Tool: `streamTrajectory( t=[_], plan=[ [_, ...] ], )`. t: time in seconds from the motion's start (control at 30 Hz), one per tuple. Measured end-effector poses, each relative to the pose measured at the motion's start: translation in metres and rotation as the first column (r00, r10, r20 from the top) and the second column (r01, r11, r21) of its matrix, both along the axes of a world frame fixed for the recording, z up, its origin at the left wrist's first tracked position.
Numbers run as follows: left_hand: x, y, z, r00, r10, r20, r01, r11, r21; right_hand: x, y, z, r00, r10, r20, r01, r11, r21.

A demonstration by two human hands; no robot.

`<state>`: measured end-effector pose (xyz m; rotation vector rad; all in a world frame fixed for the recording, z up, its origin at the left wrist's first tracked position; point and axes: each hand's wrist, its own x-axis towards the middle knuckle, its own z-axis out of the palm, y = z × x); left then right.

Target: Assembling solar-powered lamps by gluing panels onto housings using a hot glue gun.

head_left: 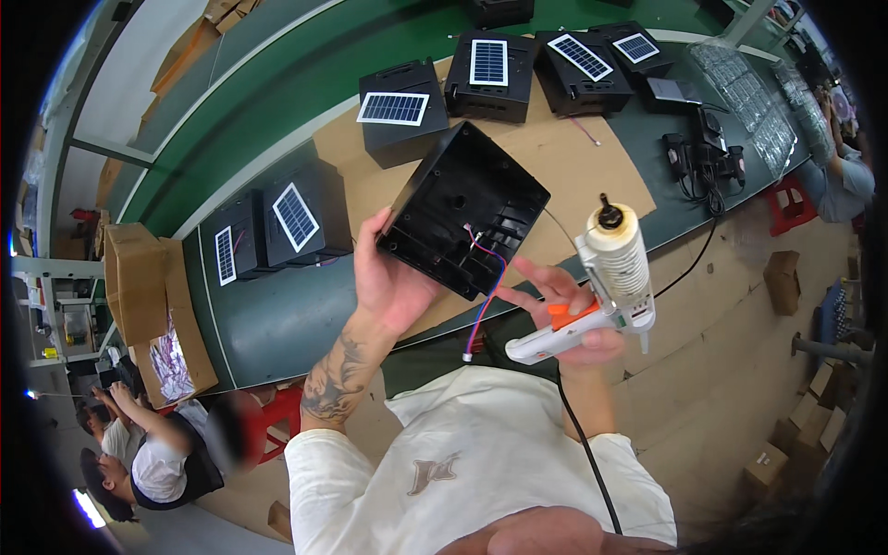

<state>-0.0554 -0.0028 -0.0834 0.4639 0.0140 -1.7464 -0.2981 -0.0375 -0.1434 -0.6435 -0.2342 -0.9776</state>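
Note:
My left hand (393, 287) grips the lower left side of a black plastic housing (435, 208), holding it tilted with its hollow inside facing up. From inside it a red and blue wire pair (487, 313) hangs over the near edge, ending in a small white connector (467, 357). My right hand (592, 344) is wrapped round a white hot glue gun (555, 342) with an orange trigger. The gun's pale ribbed barrel and dark nozzle point upward, right of the housing. Some right-hand fingers reach toward the housing's near right edge and the wires; contact is unclear.
Several black boxes with small solar panels (393, 108) stand along the bench (268, 338) and cardboard sheet (592, 166). Black adapters (710, 162) with cables lie at right, near bubble wrap (749, 92). An open carton (139, 287) stands left. Other people sit at both sides.

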Motion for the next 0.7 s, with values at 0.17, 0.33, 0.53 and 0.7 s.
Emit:
streamTrajectory(
  t=[0.17, 0.33, 0.53, 0.7],
  plan=[
    [-0.009, 0.010, -0.002, 0.931, 0.141, 0.337, -0.178, 0.981, 0.081, 0.008, 0.008, 0.021, 0.983, -0.011, -0.186, 0.026, 0.997, 0.077],
    [-0.018, 0.011, -0.003, 0.884, 0.154, 0.441, -0.188, 0.982, 0.033, 0.011, 0.012, 0.016, 0.978, -0.019, -0.209, 0.035, 0.996, 0.076],
    [-0.014, 0.004, -0.006, 0.898, 0.215, 0.383, -0.264, 0.961, 0.081, 0.000, 0.020, 0.002, 0.983, 0.046, -0.179, -0.006, 0.976, 0.217],
    [-0.014, 0.003, -0.006, 0.934, 0.196, 0.297, -0.235, 0.967, 0.101, -0.004, 0.037, -0.004, 0.984, 0.106, -0.143, -0.060, 0.953, 0.296]
  ],
)
